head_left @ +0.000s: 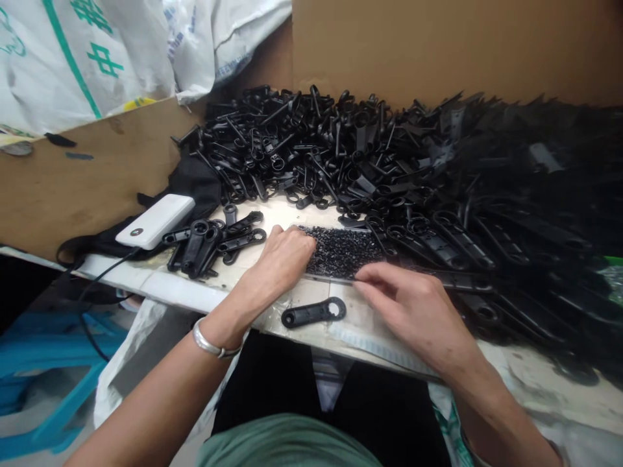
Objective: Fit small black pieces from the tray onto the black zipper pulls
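Left hand (285,256): fingers curled at parts tray (324,279). Right hand (418,308): fingers nearly pinched at tray's near side; any grip indeterminate. Black lever (311,314): worktop (165,287) front edge. Apparent step: small-part handling; picking requires fingertip closure.

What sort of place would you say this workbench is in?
Probably a small workshop for assembling or sorting parts: there is a large heap of black plastic parts, a tray of tiny black pieces between the hands, and cardboard panels walling the bench.
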Demonstrator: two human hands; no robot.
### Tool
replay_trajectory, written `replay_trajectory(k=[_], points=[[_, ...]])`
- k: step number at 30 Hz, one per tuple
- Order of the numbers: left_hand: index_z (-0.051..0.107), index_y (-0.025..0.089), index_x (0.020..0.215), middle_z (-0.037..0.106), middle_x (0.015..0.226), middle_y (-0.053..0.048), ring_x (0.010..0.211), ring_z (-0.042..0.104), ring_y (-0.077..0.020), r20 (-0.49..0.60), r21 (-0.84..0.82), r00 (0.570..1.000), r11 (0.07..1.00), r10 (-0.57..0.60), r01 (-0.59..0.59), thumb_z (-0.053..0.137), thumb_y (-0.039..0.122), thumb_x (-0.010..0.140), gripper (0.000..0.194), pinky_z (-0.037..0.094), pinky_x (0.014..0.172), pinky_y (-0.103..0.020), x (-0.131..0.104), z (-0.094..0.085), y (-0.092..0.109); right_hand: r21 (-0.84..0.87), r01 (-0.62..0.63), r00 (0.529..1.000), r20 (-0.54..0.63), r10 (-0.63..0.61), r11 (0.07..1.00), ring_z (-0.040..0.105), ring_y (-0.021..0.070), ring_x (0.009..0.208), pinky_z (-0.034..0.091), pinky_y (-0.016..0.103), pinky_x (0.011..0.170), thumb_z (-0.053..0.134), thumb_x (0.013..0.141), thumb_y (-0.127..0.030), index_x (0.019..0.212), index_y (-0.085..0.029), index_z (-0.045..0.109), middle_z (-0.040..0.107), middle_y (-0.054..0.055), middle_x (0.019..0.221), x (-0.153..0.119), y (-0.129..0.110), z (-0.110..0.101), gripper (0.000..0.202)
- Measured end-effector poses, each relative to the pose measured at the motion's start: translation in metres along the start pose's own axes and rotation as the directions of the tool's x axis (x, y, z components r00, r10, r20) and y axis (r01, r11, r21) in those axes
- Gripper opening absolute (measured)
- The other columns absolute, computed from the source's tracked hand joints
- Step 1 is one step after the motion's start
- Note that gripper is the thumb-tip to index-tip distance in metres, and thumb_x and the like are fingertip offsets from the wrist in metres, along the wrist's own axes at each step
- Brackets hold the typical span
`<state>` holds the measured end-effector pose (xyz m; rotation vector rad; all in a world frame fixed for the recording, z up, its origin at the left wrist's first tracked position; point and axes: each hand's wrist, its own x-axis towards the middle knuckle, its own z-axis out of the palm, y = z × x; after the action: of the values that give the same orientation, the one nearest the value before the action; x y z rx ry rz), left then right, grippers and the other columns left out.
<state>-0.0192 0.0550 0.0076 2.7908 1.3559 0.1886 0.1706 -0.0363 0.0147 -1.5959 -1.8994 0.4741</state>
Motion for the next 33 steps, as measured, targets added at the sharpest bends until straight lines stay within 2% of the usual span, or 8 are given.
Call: replay_trajectory(k=[4, 7, 10, 12, 14, 17, 22, 33], points=[[0.064, 0.015, 0.076, 0.065, 0.078, -0.007, 0.074, 0.058, -0.0187, -0.047, -0.093, 0.998, 0.995, -0.037, 0.032, 0.046, 0.004, 0.082, 0.022, 0.042, 0.071, -0.031, -0.003, -0.003, -0.002, 0.260, -0.136, 0.989, -0.021, 0.146, 0.956, 0.062, 0.0142, 0.062, 0.048, 0.025, 0.057, 0.064, 0.079, -0.025, 0.084, -0.022, 0.072, 0.070, 0.000, 0.075, -0.001, 0.000, 0.003, 0.010], [0.068, 0.016, 0.084, 0.070, 0.080, -0.004, 0.073, 0.061, -0.0152, -0.101, -0.468, 0.984, 0.879, -0.149, 0.086, 0.053, 0.012, 0.084, 0.016, 0.045, 0.070, -0.027, -0.012, -0.009, 0.006, 0.520, -0.283, 0.951, 0.045, 0.305, 0.806, 0.053, 0.0105, 0.048, 0.043, 0.022, 0.044, 0.070, 0.075, -0.029, 0.085, -0.018, 0.073, 0.065, -0.001, 0.060, -0.003, 0.000, 0.008, 0.015], [0.070, 0.014, 0.081, 0.071, 0.078, -0.002, 0.072, 0.063, -0.0134, -0.003, -0.914, 0.937, 0.381, -0.349, 0.138, 0.067, 0.016, 0.076, 0.006, 0.048, 0.068, -0.023, -0.026, -0.012, 0.019, 0.715, -0.325, 0.929, 0.118, 0.351, 0.620, 0.050, 0.0079, 0.044, 0.042, 0.020, 0.045, 0.075, 0.073, -0.031, 0.086, -0.017, 0.073, 0.062, -0.001, 0.055, -0.006, 0.000, 0.015, 0.020], [0.070, 0.013, 0.078, 0.071, 0.073, -0.002, 0.067, 0.062, -0.0114, 0.109, -0.986, 0.907, 0.070, -0.406, 0.149, 0.074, 0.015, 0.069, 0.010, 0.048, 0.064, -0.021, -0.034, -0.011, 0.029, 0.806, -0.316, 0.927, 0.148, 0.346, 0.500, 0.053, 0.0076, 0.047, 0.044, 0.020, 0.047, 0.077, 0.072, -0.031, 0.086, -0.016, 0.073, 0.065, 0.001, 0.059, -0.010, -0.001, 0.021, 0.021], [0.069, 0.013, 0.077, 0.071, 0.071, -0.002, 0.062, 0.061, -0.0095, 0.194, -0.978, 0.894, -0.146, -0.403, 0.147, 0.078, 0.015, 0.065, 0.015, 0.048, 0.061, -0.019, -0.041, -0.008, 0.037, 0.865, -0.304, 0.923, 0.164, 0.349, 0.398, 0.054, 0.0079, 0.049, 0.044, 0.021, 0.049, 0.078, 0.071, -0.029, 0.085, -0.016, 0.074, 0.066, 0.002, 0.061, -0.014, -0.004, 0.026, 0.019], [0.069, 0.012, 0.078, 0.071, 0.071, -0.003, 0.060, 0.062, -0.0088, 0.267, -0.931, 0.896, -0.334, -0.356, 0.145, 0.079, 0.015, 0.065, 0.017, 0.048, 0.060, -0.018, -0.048, -0.003, 0.048, 0.925, -0.267, 0.913, 0.153, 0.377, 0.271, 0.054, 0.0082, 0.051, 0.045, 0.021, 0.050, 0.080, 0.068, -0.024, 0.082, -0.017, 0.074, 0.066, 0.002, 0.063, -0.021, -0.010, 0.033, 0.017], [0.067, 0.011, 0.078, 0.072, 0.071, -0.005, 0.061, 0.064, -0.0094, 0.326, -0.872, 0.878, -0.470, -0.351, 0.136, 0.079, 0.013, 0.066, 0.017, 0.047, 0.059, -0.017, -0.054, 0.000, 0.063, 0.963, -0.186, 0.895, 0.084, 0.439, 0.193, 0.053, 0.0071, 0.055, 0.046, 0.022, 0.054, 0.080, 0.067, -0.022, 0.080, -0.022, 0.075, 0.068, 0.000, 0.073, -0.029, -0.017, 0.042, 0.014], [0.067, 0.011, 0.077, 0.069, 0.063, -0.001, 0.054, 0.059, -0.0060, 0.332, -0.809, 0.860, -0.586, -0.387, 0.049, 0.078, 0.012, 0.067, 0.015, 0.045, 0.057, -0.016, -0.056, 0.005, 0.080, 0.919, -0.050, 0.858, -0.161, 0.489, 0.390, 0.056, 0.0105, 0.074, 0.049, 0.024, 0.061, 0.080, 0.066, -0.020, 0.077, -0.025, 0.076, 0.061, 0.002, 0.098, -0.035, -0.021, 0.053, 0.013]])
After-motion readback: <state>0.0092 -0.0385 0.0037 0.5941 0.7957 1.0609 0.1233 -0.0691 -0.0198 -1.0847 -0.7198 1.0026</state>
